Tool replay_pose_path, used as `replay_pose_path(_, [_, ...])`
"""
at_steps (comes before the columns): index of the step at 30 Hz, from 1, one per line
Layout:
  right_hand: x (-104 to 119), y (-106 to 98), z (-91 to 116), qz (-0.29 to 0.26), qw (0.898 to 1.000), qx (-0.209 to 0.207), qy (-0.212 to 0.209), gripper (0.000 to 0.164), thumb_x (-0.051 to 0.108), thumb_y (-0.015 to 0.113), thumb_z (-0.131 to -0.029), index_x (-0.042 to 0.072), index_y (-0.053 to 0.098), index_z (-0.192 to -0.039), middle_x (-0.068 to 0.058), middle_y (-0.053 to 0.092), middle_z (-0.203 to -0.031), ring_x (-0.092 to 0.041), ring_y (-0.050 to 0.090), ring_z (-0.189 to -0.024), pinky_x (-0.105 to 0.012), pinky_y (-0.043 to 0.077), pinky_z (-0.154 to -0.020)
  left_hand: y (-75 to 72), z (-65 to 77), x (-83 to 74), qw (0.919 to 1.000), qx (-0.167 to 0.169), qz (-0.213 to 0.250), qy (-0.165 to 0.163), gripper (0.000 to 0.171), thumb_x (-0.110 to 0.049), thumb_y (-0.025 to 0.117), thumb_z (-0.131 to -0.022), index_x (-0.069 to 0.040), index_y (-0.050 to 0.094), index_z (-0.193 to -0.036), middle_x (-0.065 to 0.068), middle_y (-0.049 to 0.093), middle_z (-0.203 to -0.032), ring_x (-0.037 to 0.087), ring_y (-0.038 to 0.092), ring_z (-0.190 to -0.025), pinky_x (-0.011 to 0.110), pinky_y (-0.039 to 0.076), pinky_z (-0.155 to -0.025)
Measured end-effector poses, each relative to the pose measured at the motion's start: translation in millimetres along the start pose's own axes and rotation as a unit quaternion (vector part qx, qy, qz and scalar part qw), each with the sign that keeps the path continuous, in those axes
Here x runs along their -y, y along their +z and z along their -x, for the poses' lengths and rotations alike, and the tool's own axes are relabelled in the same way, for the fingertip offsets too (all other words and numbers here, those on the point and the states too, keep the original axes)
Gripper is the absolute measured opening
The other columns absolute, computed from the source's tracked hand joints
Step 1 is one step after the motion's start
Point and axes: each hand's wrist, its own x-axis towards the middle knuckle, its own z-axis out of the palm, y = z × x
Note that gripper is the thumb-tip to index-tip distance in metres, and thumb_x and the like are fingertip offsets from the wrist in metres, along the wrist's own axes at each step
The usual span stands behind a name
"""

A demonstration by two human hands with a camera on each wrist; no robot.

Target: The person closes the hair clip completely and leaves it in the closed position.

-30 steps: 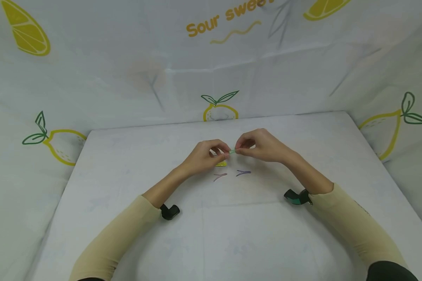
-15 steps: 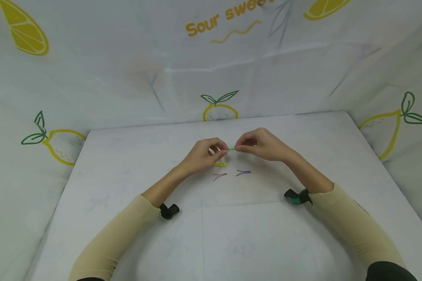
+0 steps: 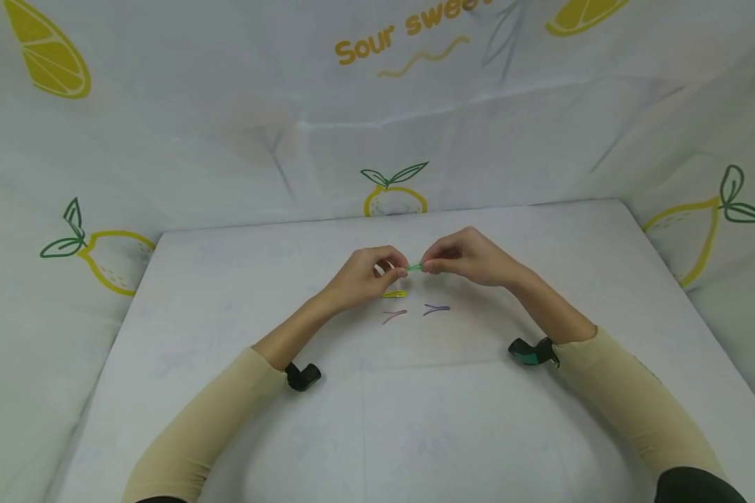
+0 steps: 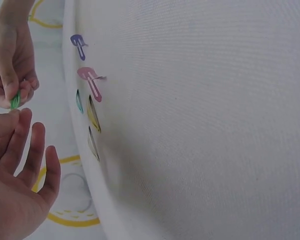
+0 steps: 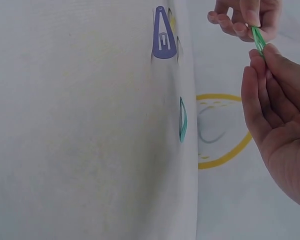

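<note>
A green snap hair clip (image 3: pixel 414 267) is stretched between my two hands, raised above the table. My left hand (image 3: pixel 370 276) pinches one end between thumb and index finger, the other fingers spread loosely. The opposite end is pinched by the thumb and fingertips of my right hand (image 3: pixel 475 258). Below them on the table lie a yellow hair clip (image 3: pixel 394 294), a pink clip (image 3: pixel 394 316) and a purple clip (image 3: pixel 437 309); the pink and purple ones are sprung apart in a Y. The wrist views also show a teal clip (image 5: pixel 183 120) and a pale clip (image 4: pixel 93 144).
The clips lie on a white-covered table (image 3: pixel 453 419). Behind it hangs a white cloth (image 3: pixel 226 140) printed with lemons. A dark wrist camera (image 3: pixel 303 378) sits at the left sleeve and another wrist camera (image 3: pixel 531 351) at the right.
Both hands have risen slightly with the green hair clip, and more of it shows between the fingertips. The yellow clip below is less covered by the left hand. The clips on the table have not moved.
</note>
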Motion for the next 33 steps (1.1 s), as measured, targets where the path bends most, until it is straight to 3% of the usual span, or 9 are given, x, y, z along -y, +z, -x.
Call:
replay_pose_path(6, [-3,1,-1,0.004,1.000,-0.006,-0.003,0.011,0.011,0.078,-0.100,0.005,0.084,-0.107,-0.023,0.081,-0.104,-0.026,0.075,-0.092,-0.022,0.058,-0.083,-0.6,-0.5,-0.9,1.0000,0.006,-0.002,0.003,0.012,-0.012,0.071,-0.105,-0.004,0.076,-0.112,0.006,0.079,-0.106,0.020,0.069,-0.098,0.027,0.055,-0.084])
replay_pose_path(13, [-1,2,-1,-0.003,1.000,-0.005,-0.004,0.010,0.009,0.078,-0.100,0.004,0.083,-0.107,-0.023,0.080,-0.103,-0.015,0.073,-0.089,-0.022,0.059,-0.083,-0.8,-2.5,-1.3,1.0000,0.008,-0.003,0.004,0.014,-0.009,0.068,-0.106,0.002,0.075,-0.112,0.013,0.081,-0.105,0.024,0.071,-0.098,0.035,0.058,-0.088])
replay_pose_path(24, [9,9,-3,0.020,1.000,-0.009,-0.005,0.011,0.013,0.078,-0.101,0.005,0.082,-0.107,-0.020,0.081,-0.103,-0.039,0.075,-0.094,-0.020,0.060,-0.084,-3.1,-1.4,7.8,0.9998,-0.002,0.006,-0.018,0.015,-0.012,0.069,-0.107,-0.001,0.076,-0.112,0.012,0.083,-0.105,0.021,0.072,-0.095,0.032,0.058,-0.084])
replay_pose_path(28, [9,10,-4,0.014,1.000,-0.008,-0.008,0.011,0.013,0.079,-0.100,0.006,0.082,-0.108,-0.020,0.081,-0.104,-0.038,0.075,-0.094,-0.020,0.060,-0.084,-3.0,0.0,9.4,0.9997,-0.001,0.007,-0.023,0.016,-0.012,0.069,-0.107,0.000,0.076,-0.113,0.011,0.082,-0.106,0.022,0.071,-0.094,0.029,0.057,-0.082])
replay_pose_path(33, [9,10,-4,0.017,0.999,-0.012,-0.028,0.012,0.012,0.079,-0.100,0.007,0.081,-0.111,-0.011,0.082,-0.106,-0.027,0.077,-0.093,-0.021,0.060,-0.087,-3.1,1.1,9.1,0.9997,-0.004,0.003,-0.022,0.016,-0.012,0.069,-0.106,0.000,0.077,-0.113,0.010,0.081,-0.106,0.022,0.071,-0.096,0.029,0.057,-0.084])
